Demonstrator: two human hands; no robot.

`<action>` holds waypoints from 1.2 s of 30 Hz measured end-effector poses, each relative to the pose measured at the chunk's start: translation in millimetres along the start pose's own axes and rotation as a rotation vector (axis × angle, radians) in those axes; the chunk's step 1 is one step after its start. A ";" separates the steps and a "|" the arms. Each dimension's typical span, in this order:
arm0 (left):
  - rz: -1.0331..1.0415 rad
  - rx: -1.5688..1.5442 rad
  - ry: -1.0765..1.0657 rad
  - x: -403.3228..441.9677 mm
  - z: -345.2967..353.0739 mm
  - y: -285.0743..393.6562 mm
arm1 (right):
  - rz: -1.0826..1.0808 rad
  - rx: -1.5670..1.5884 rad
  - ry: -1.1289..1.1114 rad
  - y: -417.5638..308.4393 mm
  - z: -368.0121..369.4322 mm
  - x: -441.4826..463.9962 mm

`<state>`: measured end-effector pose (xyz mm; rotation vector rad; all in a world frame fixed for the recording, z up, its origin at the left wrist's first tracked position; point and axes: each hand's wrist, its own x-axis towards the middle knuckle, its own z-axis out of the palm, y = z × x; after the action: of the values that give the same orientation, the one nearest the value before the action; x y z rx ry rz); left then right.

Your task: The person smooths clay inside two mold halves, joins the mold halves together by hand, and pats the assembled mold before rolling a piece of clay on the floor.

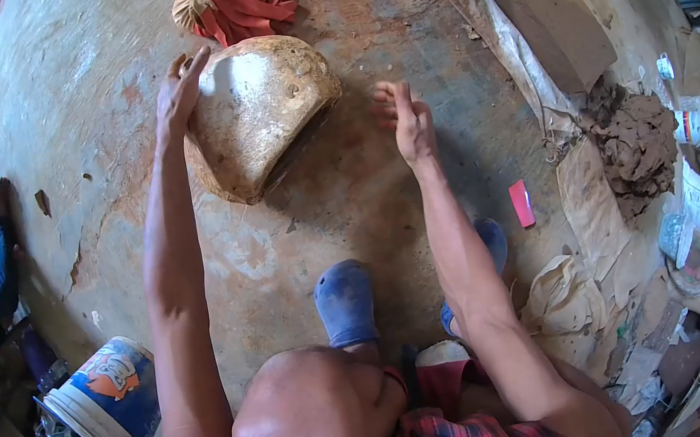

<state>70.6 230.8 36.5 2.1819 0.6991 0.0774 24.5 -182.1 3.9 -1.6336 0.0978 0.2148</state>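
A heavy-looking half-round block, whitish and tan with a worn, stained surface, rests on the floor in front of me. Its straight side faces lower right and lies in dark shadow. At the block's upper left edge is my left hand, fingers extended and apart; whether it presses on the edge I cannot tell. My right hand hovers to the right of the block, clear of it, with loosely bent, separated fingers and nothing in them. Just beyond the block sits a gathered red and tan cloth bundle.
Brown wet clay is heaped at right beside cardboard and crumpled sheets. A red slip lies on the floor. A bucket leans at lower left. My feet wear blue clogs. Another person's blurred form is at upper right.
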 end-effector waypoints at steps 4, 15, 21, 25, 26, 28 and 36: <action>-0.062 0.073 0.014 -0.4 11.0 18.2 | -0.058 0.245 -0.076 -7.2 43.2 28.2; -0.039 0.054 0.060 7.4 15.9 10.8 | -0.406 0.515 -0.283 7.2 148.5 77.6; -0.131 -0.001 -0.003 -3.6 2.3 33.0 | -0.353 0.584 -0.270 15.1 145.4 88.8; -0.083 0.009 0.063 -3.0 8.0 28.6 | -0.327 0.608 -0.266 21.3 138.9 95.2; -0.054 0.013 0.094 -2.4 10.3 27.2 | -0.321 0.607 -0.263 22.3 136.3 96.1; -0.062 0.004 0.067 -1.6 9.0 28.3 | -0.313 0.606 -0.259 24.7 131.9 98.0; -0.059 0.050 0.056 -5.0 8.5 22.4 | -0.354 0.599 -0.327 34.9 108.1 80.6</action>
<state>79.0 211.0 48.2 2.2118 0.8043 0.0920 88.0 -71.8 -52.9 -0.9813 -0.3467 0.1569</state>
